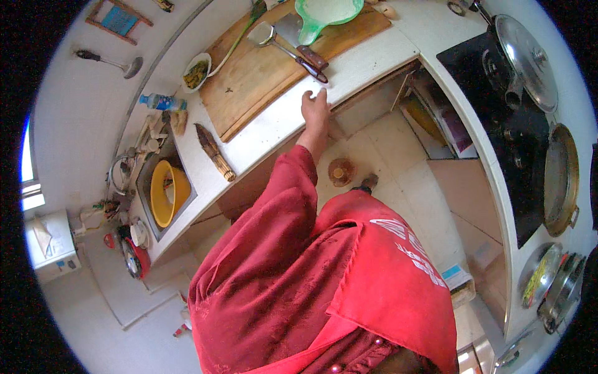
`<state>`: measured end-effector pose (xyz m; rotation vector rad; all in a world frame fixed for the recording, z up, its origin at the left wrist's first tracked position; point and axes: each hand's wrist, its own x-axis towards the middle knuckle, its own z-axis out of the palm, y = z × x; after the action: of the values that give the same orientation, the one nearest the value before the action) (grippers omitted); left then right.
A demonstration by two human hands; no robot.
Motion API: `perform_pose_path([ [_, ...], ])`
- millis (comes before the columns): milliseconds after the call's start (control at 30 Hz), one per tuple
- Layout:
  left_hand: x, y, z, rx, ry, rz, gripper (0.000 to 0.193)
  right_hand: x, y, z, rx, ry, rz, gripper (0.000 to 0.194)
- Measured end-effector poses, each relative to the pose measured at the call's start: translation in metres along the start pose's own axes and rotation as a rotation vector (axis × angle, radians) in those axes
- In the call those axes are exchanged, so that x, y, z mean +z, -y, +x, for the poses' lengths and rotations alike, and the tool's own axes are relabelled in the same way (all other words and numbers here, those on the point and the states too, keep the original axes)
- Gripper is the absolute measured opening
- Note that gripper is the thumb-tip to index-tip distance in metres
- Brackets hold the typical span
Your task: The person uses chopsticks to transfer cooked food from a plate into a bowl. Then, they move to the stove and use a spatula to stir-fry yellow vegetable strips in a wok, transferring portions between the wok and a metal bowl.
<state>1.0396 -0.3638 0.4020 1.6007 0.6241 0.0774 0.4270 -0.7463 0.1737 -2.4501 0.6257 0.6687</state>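
Note:
My left hand (316,111) reaches over the counter's front edge, fingers apart and holding nothing. Just beyond the fingertips is the dark handle of a wok turner (290,52), whose broad metal head rests on the wooden cutting board (261,86). Beside it a cleaver (313,57) shows its wooden handle, with part of its blade beneath a green plastic scoop (307,35) of white powder. A long green onion (233,49) lies across the board's left side, close to a white bowl (209,75) of chopped greens. My right hand is out of view.
A bamboo wok brush (215,152) lies near the sink, which holds a yellow basin (184,189). A plastic bottle (163,102) lies behind. On the right are a black cooktop (504,135), a lidded pan (525,61) and a shallow pan (560,180). An open cabinet (444,126) sits below.

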Motion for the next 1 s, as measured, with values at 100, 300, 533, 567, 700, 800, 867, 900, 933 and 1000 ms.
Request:
perform_pose_path([
  [100,0.021,-0.016,0.032,-0.048,-0.040,-0.044,0.056,-0.008,0.006,0.009,0.003,0.027,0.009,0.029],
  [300,-0.022,0.036,0.138,-0.279,0.387,-0.371,0.011,-0.023,-0.001,0.014,-0.111,-0.066,-0.094,0.027],
  [533,-0.066,0.028,0.125,-0.182,0.342,-0.411,0.018,-0.137,0.048,0.061,0.602,-0.110,1.289,0.022],
  [567,-0.093,0.038,0.106,-0.219,0.203,-0.444,0.019,-0.144,0.033,0.055,0.525,-0.093,1.161,0.023],
  [700,-0.058,0.011,-0.015,-0.039,0.360,-0.324,0.021,-0.150,0.021,0.065,0.547,-0.141,1.046,0.024],
  [800,-0.076,0.031,-0.069,0.079,0.322,-0.261,0.023,-0.151,0.005,0.058,0.220,-0.221,0.582,0.024],
  [867,-0.071,0.017,-0.116,0.115,0.362,-0.130,0.025,-0.150,0.002,0.057,0.070,-0.253,0.356,0.027],
  [900,-0.065,0.008,-0.139,0.133,0.373,-0.005,0.025,-0.166,0.007,0.050,0.117,-0.262,0.382,0.030],
  [933,-0.053,-0.007,-0.162,0.139,0.430,0.018,0.026,-0.175,0.014,0.053,0.206,-0.291,0.467,0.032],
  [1000,-0.026,-0.034,-0.210,0.139,0.574,-0.050,0.028,-0.200,0.031,0.061,0.211,-0.399,0.588,0.034],
])
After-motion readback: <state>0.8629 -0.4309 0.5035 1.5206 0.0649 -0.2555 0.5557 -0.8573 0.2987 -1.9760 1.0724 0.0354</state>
